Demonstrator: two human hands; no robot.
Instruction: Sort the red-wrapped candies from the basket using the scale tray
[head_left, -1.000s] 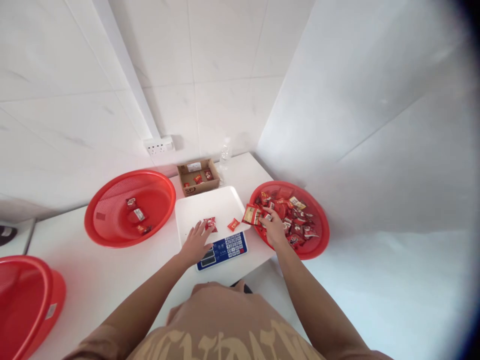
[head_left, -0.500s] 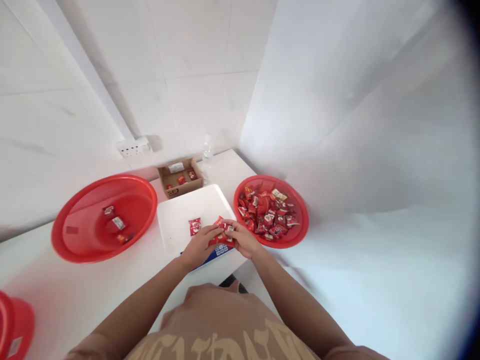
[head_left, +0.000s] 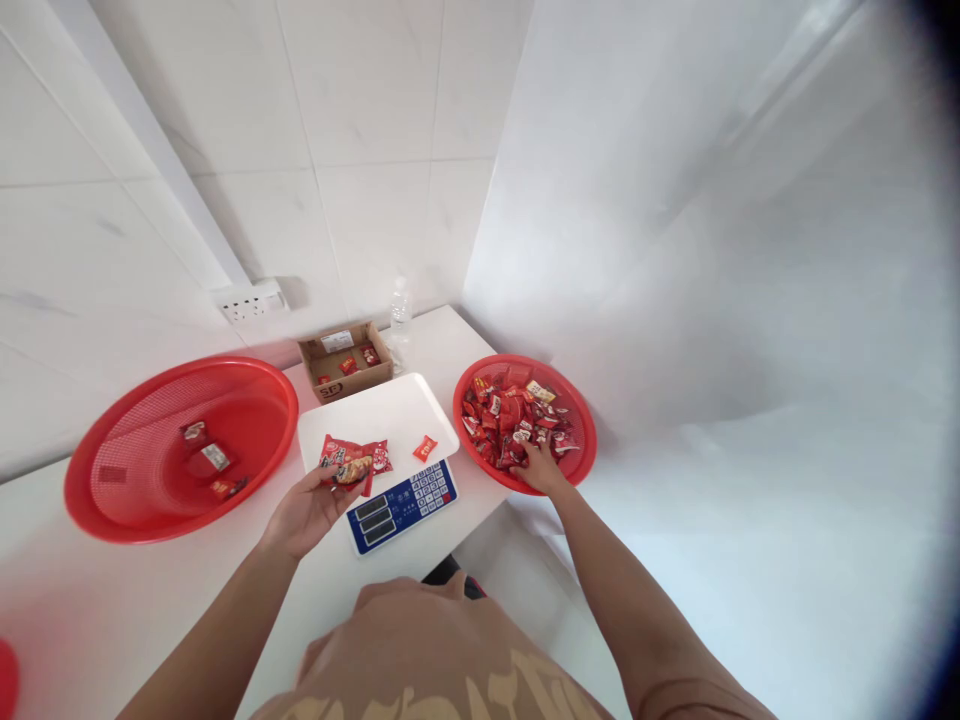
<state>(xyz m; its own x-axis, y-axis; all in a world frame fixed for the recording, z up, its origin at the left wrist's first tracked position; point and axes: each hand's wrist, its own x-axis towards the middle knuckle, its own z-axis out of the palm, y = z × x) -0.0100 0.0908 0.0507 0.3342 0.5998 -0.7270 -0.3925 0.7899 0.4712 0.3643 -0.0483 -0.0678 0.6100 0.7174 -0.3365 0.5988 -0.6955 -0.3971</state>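
Note:
My left hand (head_left: 307, 518) grips a red snack packet (head_left: 349, 464) with a food picture, over the near left part of the white scale pan (head_left: 375, 410). A smaller red packet (head_left: 382, 458) shows just behind it, partly covered. One little red packet (head_left: 424, 448) lies by itself on the right of the pan. My right hand (head_left: 540, 468) reaches over the near rim of the right red basket (head_left: 590, 440), fingers apart and touching the heap of red packets (head_left: 514, 408). Its fingertips are partly lost among them.
On the left stands a larger red basket (head_left: 283, 425) holding a few packets. Behind the scale sit a cardboard box (head_left: 354, 378) with small packets and a clear plastic bottle (head_left: 400, 305). The scale's blue keypad panel (head_left: 403, 507) faces me. Walls border the table behind and right.
My hands have parted. The left has moved left with a packet, while the right has gone into the right basket. A small packet now lies on the pan's right side.

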